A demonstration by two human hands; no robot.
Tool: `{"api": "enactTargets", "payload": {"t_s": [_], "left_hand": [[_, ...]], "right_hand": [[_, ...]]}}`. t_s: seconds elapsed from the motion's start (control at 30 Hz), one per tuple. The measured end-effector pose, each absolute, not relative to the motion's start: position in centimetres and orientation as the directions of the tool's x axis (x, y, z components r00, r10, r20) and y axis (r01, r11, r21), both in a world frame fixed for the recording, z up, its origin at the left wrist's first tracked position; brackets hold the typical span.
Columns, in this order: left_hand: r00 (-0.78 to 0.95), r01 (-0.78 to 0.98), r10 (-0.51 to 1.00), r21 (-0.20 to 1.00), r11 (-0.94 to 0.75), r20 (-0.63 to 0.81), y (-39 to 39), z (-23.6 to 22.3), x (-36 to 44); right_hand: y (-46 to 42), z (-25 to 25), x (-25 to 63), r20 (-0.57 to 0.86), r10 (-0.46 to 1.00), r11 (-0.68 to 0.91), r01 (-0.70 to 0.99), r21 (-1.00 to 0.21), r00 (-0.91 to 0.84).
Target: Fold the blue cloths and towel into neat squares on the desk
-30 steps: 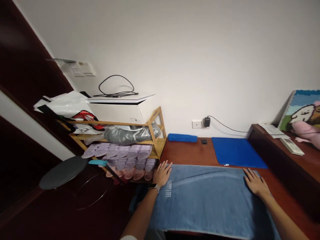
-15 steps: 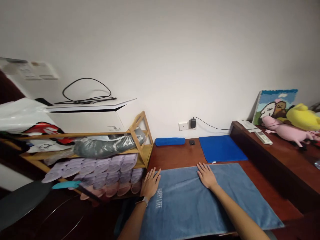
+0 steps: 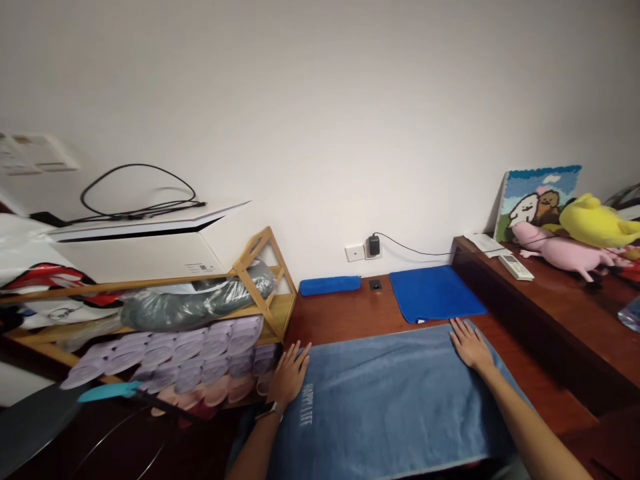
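Note:
A grey-blue towel with the words "HAPPY LIFE" near its left edge lies spread over the front of the brown table, faintly wrinkled along its far side. My left hand, with a watch at the wrist, rests flat on the towel's far left corner, fingers stretched out. Near the far right corner my right hand lies flat on the fabric with its fingers out. Behind the towel are a folded bright blue cloth and a narrow blue roll of cloth against the wall.
Left of the table stands a wooden rack with lilac and pink slippers and a white box on top. A raised brown ledge at the right holds a remote and plush toys. A plugged adapter trails a cord.
My right hand has slid right across the towel, from its middle to near the far right corner. The left hand stays at the left corner. The view has shifted slightly right.

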State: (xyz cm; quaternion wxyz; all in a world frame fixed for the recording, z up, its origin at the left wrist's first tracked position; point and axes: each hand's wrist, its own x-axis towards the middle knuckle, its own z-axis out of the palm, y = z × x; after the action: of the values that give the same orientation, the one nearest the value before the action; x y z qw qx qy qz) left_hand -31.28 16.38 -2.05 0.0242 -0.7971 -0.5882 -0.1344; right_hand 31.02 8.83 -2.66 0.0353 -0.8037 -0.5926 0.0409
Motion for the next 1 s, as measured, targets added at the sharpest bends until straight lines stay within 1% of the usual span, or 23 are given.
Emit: {"api": "enactTargets", "payload": {"t_s": [0.13,0.23,0.33,0.37,0.43,0.5,0.57,0.67,1.0], "left_hand": [[0.259,0.947,0.939,0.132,-0.293,0.226,17.3,-1.9,-31.4],[0.252,0.946,0.937,0.141,-0.291,0.241,17.7,-2.2,-31.6],[0.253,0.941,0.926,0.151,-0.303,0.279,17.7,-2.7,-31.9],[0.249,0.941,0.924,0.154,-0.302,0.289,17.7,-2.8,-31.9],[0.241,0.941,0.922,0.161,-0.298,0.302,17.7,-2.9,-32.0],[0.238,0.94,0.921,0.167,-0.299,0.309,17.7,-2.8,-32.0],[0.239,0.937,0.919,0.174,-0.303,0.314,17.7,-2.8,-31.9],[0.231,0.935,0.918,0.186,-0.301,0.323,17.6,-2.8,-31.9],[0.218,0.933,0.922,0.208,-0.294,0.321,17.6,-3.0,-31.6]], "right_hand": [[9.2,-2.0,30.4,-0.01,0.953,-0.3,0.944,-0.137,0.302],[9.1,-1.5,30.1,0.018,0.949,-0.309,0.94,-0.147,0.314],[9.4,-0.9,28.9,0.161,0.932,-0.304,0.942,-0.141,0.325],[9.8,-0.5,28.2,0.211,0.93,-0.275,0.951,-0.14,0.3],[10.9,0.4,26.3,0.266,0.946,-0.149,0.978,-0.144,0.184],[12.3,1.4,24.0,0.258,0.965,-0.003,0.988,-0.154,0.043],[13.7,2.0,22.0,0.217,0.976,0.049,0.986,-0.158,-0.014],[15.0,2.1,20.3,0.164,0.986,0.019,0.988,-0.156,0.007],[14.8,1.6,19.4,0.182,0.983,0.003,0.987,-0.16,0.027]]}}
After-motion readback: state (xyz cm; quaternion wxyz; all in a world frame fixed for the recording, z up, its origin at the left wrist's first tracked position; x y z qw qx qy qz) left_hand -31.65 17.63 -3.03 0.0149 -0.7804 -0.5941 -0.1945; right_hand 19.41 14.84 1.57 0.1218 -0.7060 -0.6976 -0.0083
